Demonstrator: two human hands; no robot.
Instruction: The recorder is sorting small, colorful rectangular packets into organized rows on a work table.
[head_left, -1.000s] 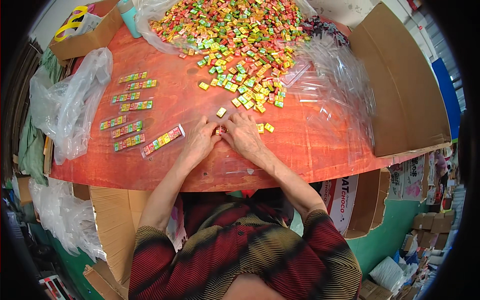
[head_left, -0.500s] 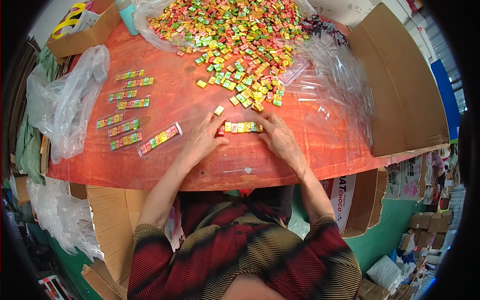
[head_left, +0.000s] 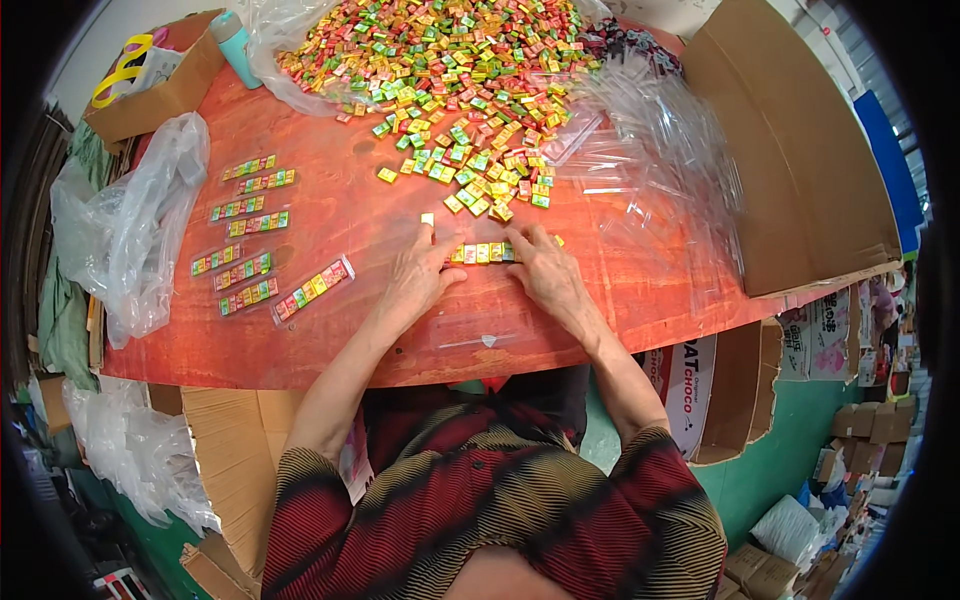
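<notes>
Lying between hands (head_left: pixel 480 270): candy row (head_left: pixel 484 253)

Beside the red-orange table (head_left: pixel 330 330), the sleeves (head_left: pixel 330 520) are red-and-black striped; on it, the candies (head_left: pixel 450 70) are yellow, green, red and orange.

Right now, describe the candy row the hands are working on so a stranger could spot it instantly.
On the red table, below the big candy pile, look at the near edge between the left hand and right hand. The short candy row lies there unwrapped, unlike the bagged strips farther left.
</notes>
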